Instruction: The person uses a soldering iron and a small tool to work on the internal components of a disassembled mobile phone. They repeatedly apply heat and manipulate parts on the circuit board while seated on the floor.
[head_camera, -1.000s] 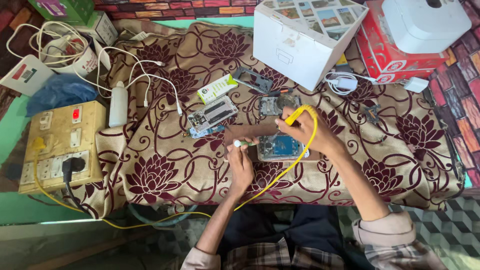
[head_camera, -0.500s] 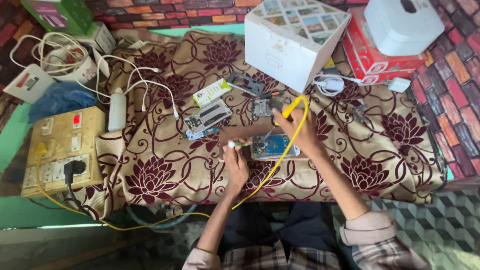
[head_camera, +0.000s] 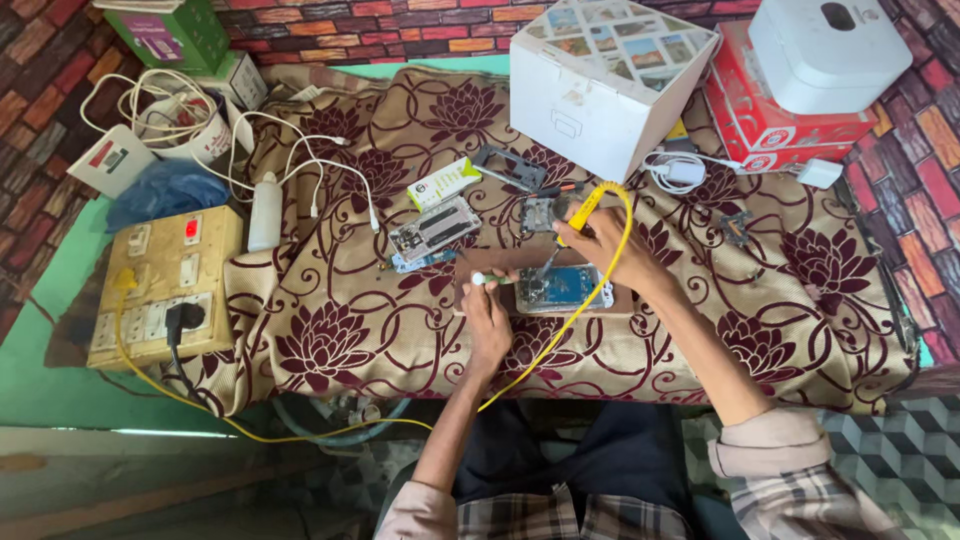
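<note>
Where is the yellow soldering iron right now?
In the head view, the yellow soldering iron is in the right hand, right of centre, over the opened phone, just below the white box.

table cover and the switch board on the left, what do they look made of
Table cover: looks like woven fabric, beige with maroon flowers; it creases and drapes over the edge. Switch board: seemingly a yellowed wooden or laminate box with plastic switches and sockets, matte; hard to tell which.

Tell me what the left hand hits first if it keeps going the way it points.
Probably the opened phone on the wooden board; the left hand points up-right at it, though depth is unclear.
</note>
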